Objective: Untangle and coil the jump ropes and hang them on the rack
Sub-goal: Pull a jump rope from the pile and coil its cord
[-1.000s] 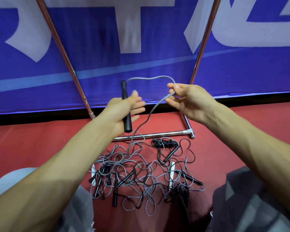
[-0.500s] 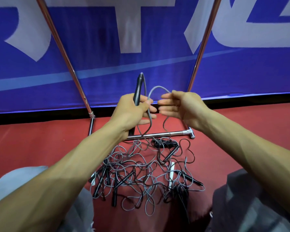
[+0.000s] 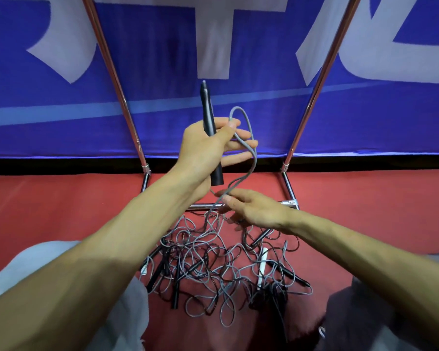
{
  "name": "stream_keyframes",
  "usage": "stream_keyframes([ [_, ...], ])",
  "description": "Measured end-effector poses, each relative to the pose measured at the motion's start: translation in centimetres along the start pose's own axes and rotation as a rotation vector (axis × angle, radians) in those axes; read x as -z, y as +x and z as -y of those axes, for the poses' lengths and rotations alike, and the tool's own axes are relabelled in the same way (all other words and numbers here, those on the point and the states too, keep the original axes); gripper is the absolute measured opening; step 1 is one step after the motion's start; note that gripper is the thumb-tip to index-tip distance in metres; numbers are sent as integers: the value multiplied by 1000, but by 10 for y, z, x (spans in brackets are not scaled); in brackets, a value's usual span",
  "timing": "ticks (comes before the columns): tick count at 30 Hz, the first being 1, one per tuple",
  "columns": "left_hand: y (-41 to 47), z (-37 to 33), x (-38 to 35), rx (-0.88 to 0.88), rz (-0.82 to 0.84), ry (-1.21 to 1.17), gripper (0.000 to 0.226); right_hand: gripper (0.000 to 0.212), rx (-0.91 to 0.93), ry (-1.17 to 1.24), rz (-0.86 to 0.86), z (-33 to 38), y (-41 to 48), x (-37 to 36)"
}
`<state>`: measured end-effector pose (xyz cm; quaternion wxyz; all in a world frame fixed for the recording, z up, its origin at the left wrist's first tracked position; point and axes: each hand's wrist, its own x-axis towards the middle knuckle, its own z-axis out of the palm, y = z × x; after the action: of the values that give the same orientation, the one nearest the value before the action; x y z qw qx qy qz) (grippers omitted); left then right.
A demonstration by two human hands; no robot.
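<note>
My left hand (image 3: 208, 145) grips a black jump-rope handle (image 3: 209, 127) held upright, with one loop of its grey cord (image 3: 249, 138) draped over the fingers. The cord runs down to my right hand (image 3: 254, 209), which pinches it between thumb and fingers just below the left wrist. From there it drops into a tangled pile of jump ropes (image 3: 213, 264) on the red floor, grey and black cords mixed with black handles and a white handle (image 3: 262, 264). The chrome rack (image 3: 314, 79) stands behind the pile, its base bar (image 3: 203, 205) partly hidden by my hands.
A blue banner with white lettering (image 3: 213, 46) hangs behind the rack's two slanted poles (image 3: 112, 72). My knees in grey trousers (image 3: 127, 312) flank the pile on both sides. Red floor (image 3: 48, 203) stretches left and right.
My left hand has kept the handle and now carries a loop of cord. My right hand let go near the left fingers and dropped lower to pinch the cord further down.
</note>
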<state>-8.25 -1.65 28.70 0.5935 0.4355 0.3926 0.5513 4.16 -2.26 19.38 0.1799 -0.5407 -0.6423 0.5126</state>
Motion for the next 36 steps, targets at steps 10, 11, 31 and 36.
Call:
stream_keyframes([
  [10,4,0,4,-22,-35,17,16,34,29,330,12,19,-9,10],
  [11,6,1,5,-18,-46,55,17,34,42,351,3,22,-11,13],
  [31,-4,44,-5,60,337,556,7,34,51,1062,-437,44,-27,89],
  [36,4,41,-9,-36,134,372,10,23,40,820,-446,43,-30,89],
])
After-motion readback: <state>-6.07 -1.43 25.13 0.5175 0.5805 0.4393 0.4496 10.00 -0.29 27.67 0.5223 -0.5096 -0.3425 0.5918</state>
